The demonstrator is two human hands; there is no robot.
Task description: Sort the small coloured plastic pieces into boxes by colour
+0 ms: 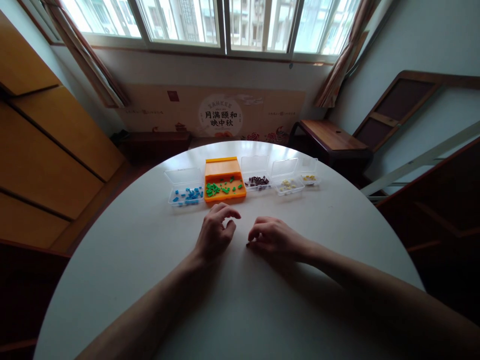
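Observation:
My left hand (215, 231) hovers over or rests on the white table just in front of the orange box (225, 200). Its fingers are curved, with a gap between forefinger and thumb and nothing visible in it. To the right, my right hand (275, 236) is closed in a pinch at the tabletop, a small dark brick (248, 245) showing at its fingertips. Small green bricks (213, 189) lie inside the orange box. Beside it, a clear box holds dark brown bricks (258, 181), and another on the left holds blue bricks (192, 195).
Two more clear open boxes stand at the right of the row, with cream pieces (288, 185) and yellow pieces (309, 177). All sit on the round white table (123, 260). Past its far edge are a wooden stool (333, 134) and a printed panel (150, 105) under the window.

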